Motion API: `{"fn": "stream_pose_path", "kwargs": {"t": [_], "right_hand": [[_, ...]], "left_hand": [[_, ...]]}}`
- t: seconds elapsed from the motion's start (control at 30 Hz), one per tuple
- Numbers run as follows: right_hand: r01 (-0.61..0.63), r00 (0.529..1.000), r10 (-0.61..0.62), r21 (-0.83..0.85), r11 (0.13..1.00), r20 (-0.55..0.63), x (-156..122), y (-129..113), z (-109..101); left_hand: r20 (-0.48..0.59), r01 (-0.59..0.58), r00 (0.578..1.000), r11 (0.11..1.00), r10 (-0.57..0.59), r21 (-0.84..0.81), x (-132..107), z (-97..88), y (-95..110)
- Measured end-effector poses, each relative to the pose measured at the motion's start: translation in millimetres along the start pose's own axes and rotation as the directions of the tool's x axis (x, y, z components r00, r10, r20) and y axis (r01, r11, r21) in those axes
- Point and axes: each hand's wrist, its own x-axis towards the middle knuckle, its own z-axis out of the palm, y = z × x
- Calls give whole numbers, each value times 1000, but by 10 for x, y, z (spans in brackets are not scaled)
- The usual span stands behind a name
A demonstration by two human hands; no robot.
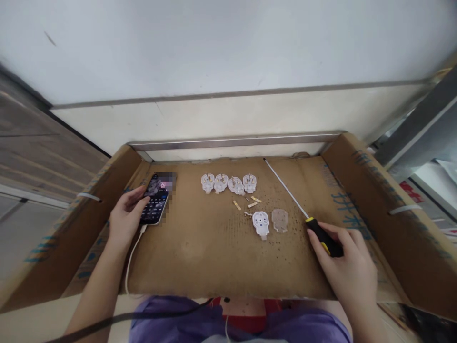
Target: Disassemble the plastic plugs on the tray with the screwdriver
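Observation:
My left hand (126,212) is closed on the left side of a smartphone (155,204) with a lit screen and a white cable (133,257) at its lower end. In my right hand (348,255) is the black-and-yellow handle of a long screwdriver (285,187), its tip pointing to the back of the cardboard. Several white plug bodies with metal pins (221,182) stand in a row at the back middle. Nearer to me lie a white plug shell (261,224) and a translucent cover (280,220). Small brass pins (237,205) are scattered between them and the row.
A cardboard box base (200,262) forms the work surface, with raised walls at the left (71,247) and right (400,228). White cable ties pass through both walls. A black cable (143,315) crosses below the front edge, over my lap. Behind stands a pale wall panel (228,116).

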Motion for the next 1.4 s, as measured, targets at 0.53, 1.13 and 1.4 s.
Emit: {"fn": "stream_pose_path", "kwargs": {"t": [0.53,1.13,1.4], "right_hand": [[20,1000,-20,9,1000,-13,0,9,5],[-9,1000,7,63,998,28,-4,35,25],[-54,998,52,104,993,25,9,25,23]], "left_hand": [[10,-593,783,742,621,312,-684,82,529],[-6,-395,902,829,432,396,-277,-1,313],[35,178,984,979,-175,-96,116,-84,-6]]}}
